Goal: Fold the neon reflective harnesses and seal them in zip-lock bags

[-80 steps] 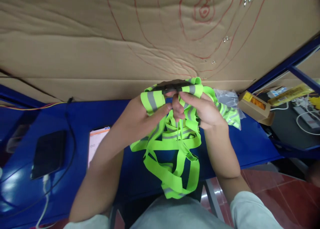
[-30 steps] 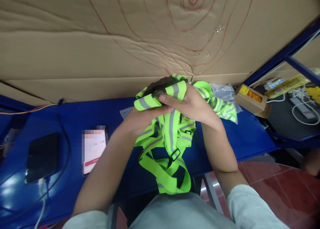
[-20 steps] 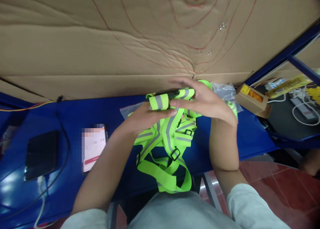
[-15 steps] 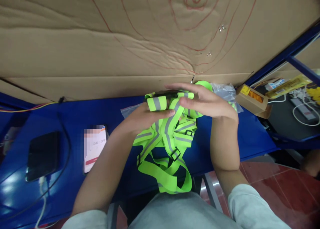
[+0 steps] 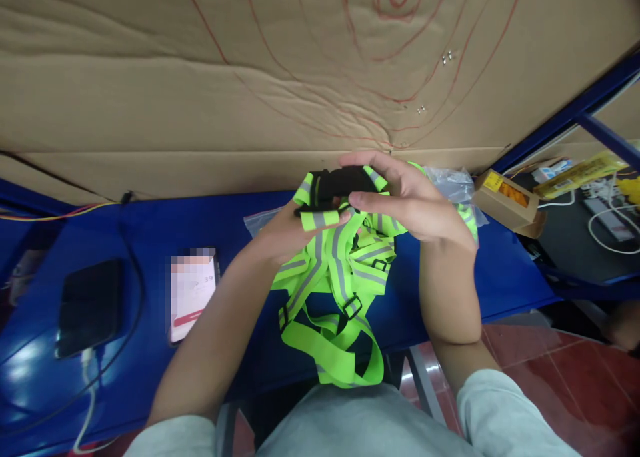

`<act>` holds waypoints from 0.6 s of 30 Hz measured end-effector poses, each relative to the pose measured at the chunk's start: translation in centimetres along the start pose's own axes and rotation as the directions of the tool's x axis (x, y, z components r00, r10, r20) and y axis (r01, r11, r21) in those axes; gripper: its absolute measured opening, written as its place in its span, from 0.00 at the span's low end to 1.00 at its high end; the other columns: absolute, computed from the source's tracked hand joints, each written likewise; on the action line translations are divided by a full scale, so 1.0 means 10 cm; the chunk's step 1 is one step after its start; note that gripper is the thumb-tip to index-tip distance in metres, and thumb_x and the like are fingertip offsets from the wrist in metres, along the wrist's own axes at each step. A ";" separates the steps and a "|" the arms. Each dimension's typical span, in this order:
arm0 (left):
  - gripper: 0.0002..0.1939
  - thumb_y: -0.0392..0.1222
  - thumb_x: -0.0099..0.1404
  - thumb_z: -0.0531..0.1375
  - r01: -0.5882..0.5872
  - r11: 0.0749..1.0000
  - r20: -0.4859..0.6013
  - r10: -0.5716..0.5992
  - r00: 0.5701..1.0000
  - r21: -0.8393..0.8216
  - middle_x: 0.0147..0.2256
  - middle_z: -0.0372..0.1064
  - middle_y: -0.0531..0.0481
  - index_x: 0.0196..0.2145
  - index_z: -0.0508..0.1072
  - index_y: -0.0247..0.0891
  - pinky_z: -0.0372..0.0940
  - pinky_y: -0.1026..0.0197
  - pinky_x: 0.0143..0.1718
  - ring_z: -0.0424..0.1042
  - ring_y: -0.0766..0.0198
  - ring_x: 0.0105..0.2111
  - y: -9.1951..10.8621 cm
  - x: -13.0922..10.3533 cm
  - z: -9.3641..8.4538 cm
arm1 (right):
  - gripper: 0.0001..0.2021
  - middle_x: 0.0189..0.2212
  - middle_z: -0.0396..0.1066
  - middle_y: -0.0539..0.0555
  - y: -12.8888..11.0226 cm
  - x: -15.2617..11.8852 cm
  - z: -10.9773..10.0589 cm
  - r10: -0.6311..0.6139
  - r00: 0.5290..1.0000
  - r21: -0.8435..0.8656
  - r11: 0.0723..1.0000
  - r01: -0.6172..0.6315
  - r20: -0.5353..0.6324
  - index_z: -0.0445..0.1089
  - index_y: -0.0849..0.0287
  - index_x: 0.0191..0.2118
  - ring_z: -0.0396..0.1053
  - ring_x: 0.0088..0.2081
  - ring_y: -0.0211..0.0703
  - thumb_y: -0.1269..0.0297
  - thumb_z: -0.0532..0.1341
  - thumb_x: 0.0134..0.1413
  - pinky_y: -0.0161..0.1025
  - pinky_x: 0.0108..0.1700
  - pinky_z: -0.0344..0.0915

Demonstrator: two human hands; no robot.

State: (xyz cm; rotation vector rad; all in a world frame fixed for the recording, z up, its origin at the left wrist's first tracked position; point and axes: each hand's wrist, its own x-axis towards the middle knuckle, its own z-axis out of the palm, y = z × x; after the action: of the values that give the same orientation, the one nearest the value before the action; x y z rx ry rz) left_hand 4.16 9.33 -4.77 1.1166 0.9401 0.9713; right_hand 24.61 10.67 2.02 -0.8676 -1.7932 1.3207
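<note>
A reflective safety vest (image 5: 345, 264) made of neon-green straps with grey stripes and black sliders lies bunched on the blue table. Its upper end, with a black fabric section (image 5: 345, 182), is raised between my hands. My left hand (image 5: 287, 234) grips the straps at the left, its thumb along a short green-and-grey end and most of its fingers hidden. At the right, my right hand (image 5: 407, 200) holds the black section with thumb in front and fingers behind. A green loop hangs over the table's front edge towards my body.
Left on the blue table (image 5: 160, 224) lie a phone with a lit screen (image 5: 193, 300) and a black device (image 5: 90, 307) with cables. Clear plastic bags (image 5: 450, 184) and an open cardboard box (image 5: 509, 200) sit at the right. A cardboard panel (image 5: 175, 117) rises behind.
The black section has turned up into view between my hands. My right fingers have curled in around it, and the strap end by my left thumb has tipped lower.
</note>
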 end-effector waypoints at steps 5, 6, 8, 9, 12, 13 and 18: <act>0.22 0.48 0.57 0.77 0.106 0.961 0.126 -0.075 0.989 -0.256 0.43 0.83 0.45 0.48 0.82 0.39 0.78 0.49 0.48 0.83 0.51 0.42 -0.02 0.01 0.10 | 0.19 0.47 0.77 0.49 0.01 0.01 0.11 -0.040 0.978 -0.018 0.999 0.037 -0.204 0.75 0.54 0.51 0.77 0.46 0.44 0.64 0.74 0.53 0.39 0.48 0.75; 0.22 0.47 0.57 0.77 0.117 0.953 0.158 -0.075 0.985 -0.279 0.44 0.83 0.44 0.48 0.82 0.39 0.79 0.48 0.48 0.83 0.50 0.42 -0.04 0.01 0.13 | 0.18 0.45 0.78 0.49 0.02 0.02 0.12 -0.054 0.969 0.003 0.998 0.057 -0.240 0.76 0.54 0.49 0.77 0.45 0.43 0.65 0.74 0.52 0.37 0.46 0.75; 0.26 0.44 0.55 0.78 0.105 0.949 0.195 -0.048 0.980 -0.296 0.48 0.83 0.44 0.50 0.81 0.40 0.78 0.47 0.51 0.83 0.48 0.46 -0.09 0.02 0.19 | 0.16 0.39 0.78 0.47 0.03 0.05 0.12 -0.027 0.955 0.106 0.992 0.061 -0.295 0.76 0.55 0.47 0.77 0.38 0.40 0.65 0.74 0.51 0.36 0.40 0.75; 0.28 0.42 0.53 0.79 0.090 0.953 0.200 -0.031 0.979 -0.290 0.49 0.82 0.44 0.51 0.81 0.40 0.78 0.47 0.52 0.83 0.47 0.47 -0.12 0.03 0.22 | 0.16 0.35 0.77 0.46 0.05 0.06 0.12 0.012 0.950 0.177 0.983 0.045 -0.312 0.76 0.54 0.46 0.76 0.34 0.39 0.64 0.74 0.50 0.35 0.35 0.73; 0.30 0.46 0.54 0.78 0.073 0.982 0.238 -0.030 0.971 -0.175 0.51 0.82 0.43 0.53 0.80 0.40 0.76 0.44 0.56 0.81 0.44 0.52 -0.22 0.08 0.26 | 0.18 0.29 0.74 0.44 0.08 0.10 0.09 0.139 0.939 0.357 0.934 -0.019 -0.315 0.74 0.53 0.44 0.72 0.25 0.36 0.64 0.75 0.45 0.33 0.26 0.69; 0.29 0.48 0.56 0.77 0.049 0.995 0.246 -0.027 0.969 -0.084 0.52 0.81 0.43 0.54 0.80 0.40 0.75 0.43 0.57 0.80 0.43 0.53 -0.24 0.10 0.24 | 0.19 0.29 0.74 0.44 0.08 0.11 0.08 0.162 0.938 0.395 0.918 -0.029 -0.307 0.74 0.53 0.42 0.71 0.24 0.35 0.65 0.75 0.43 0.32 0.25 0.68; 0.34 0.48 0.52 0.78 -0.084 0.949 0.285 -0.006 0.958 0.302 0.58 0.77 0.43 0.57 0.79 0.42 0.60 0.37 0.69 0.69 0.36 0.65 -0.10 0.15 -0.12 | 0.16 0.29 0.75 0.44 0.06 0.12 0.04 0.173 0.957 0.492 0.870 -0.037 -0.234 0.73 0.55 0.40 0.73 0.27 0.36 0.66 0.74 0.44 0.34 0.30 0.74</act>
State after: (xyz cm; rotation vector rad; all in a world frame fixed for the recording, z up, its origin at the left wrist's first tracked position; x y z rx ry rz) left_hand 3.62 10.97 -6.15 1.5035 0.8552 0.6814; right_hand 23.73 11.62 1.53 -0.8216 -1.1396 1.5460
